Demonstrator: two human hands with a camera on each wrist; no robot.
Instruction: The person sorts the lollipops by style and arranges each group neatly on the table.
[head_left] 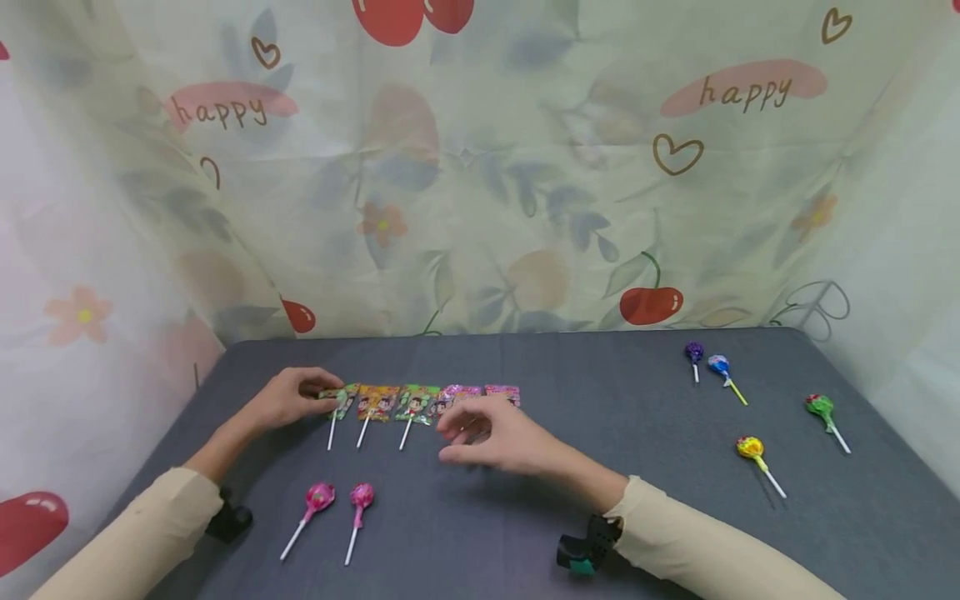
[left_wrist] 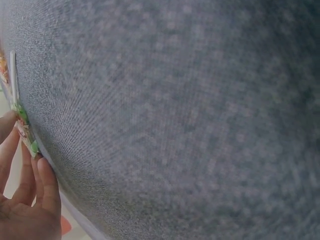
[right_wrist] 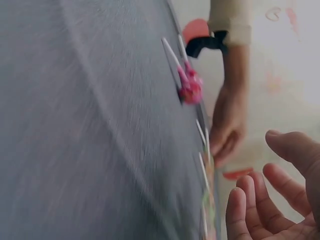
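A row of flat-wrapped lollipops lies across the table, their packets edge to edge. My left hand (head_left: pixel 288 397) is at the row's left end and holds the edges of a green-wrapped lollipop (left_wrist: pixel 24 131) between thumb and fingers. Beside it lie an orange-wrapped lollipop (head_left: pixel 377 402) and another green-wrapped lollipop (head_left: pixel 417 402). Over the right part of the row hovers my right hand (head_left: pixel 491 433), fingers loosely bent and nothing between them. It partly hides a pink-wrapped lollipop (head_left: pixel 459 392); a further pink packet (head_left: pixel 504 392) shows behind it.
Two pink round lollipops (head_left: pixel 362 495) lie nearer the front. On the right side are a purple lollipop (head_left: pixel 694 352), a blue lollipop (head_left: pixel 719 365), a green round lollipop (head_left: pixel 821 407) and a yellow lollipop (head_left: pixel 750 447). A patterned curtain (head_left: pixel 480 208) hangs behind the grey table (head_left: pixel 600 375).
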